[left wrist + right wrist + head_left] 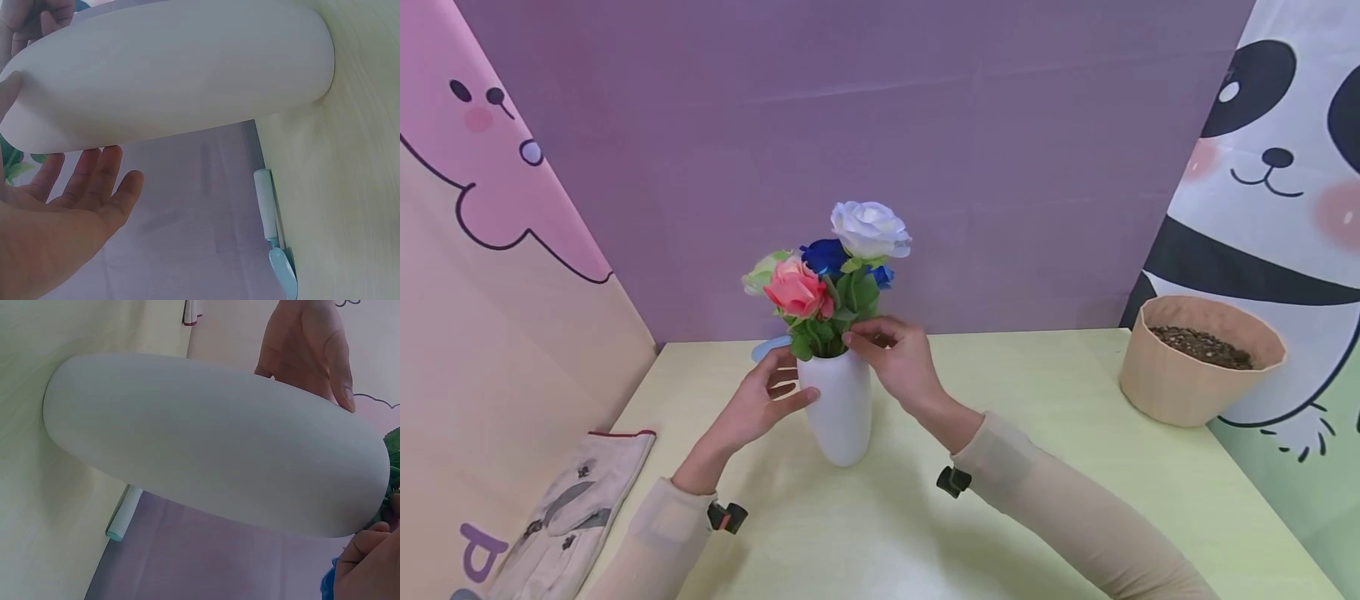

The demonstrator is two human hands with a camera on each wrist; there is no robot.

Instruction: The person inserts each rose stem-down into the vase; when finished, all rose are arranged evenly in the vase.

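Observation:
A white vase (842, 408) stands upright at the middle of the pale green table (1037, 467). It holds a bunch of artificial roses: white (870, 229), pink (797, 290) and blue (823, 254), with green leaves. My left hand (786, 387) lies against the vase's left side, thumb on its front and fingers straight. My right hand (861, 337) is at the vase's mouth and pinches the green stems there. The left wrist view shows the vase (175, 75) close up with my left hand (94, 181) flat beside it. In the right wrist view my curled right fingers (369, 562) sit by the vase's rim (219, 462).
A tan pot (1198, 383) filled with soil stands at the right rear of the table. A pair of grey work gloves (572, 517) lies at the left front edge. Behind the vase lies a small blue trowel (767, 347) with a white handle (265, 209). Printed backdrops wall the table on three sides.

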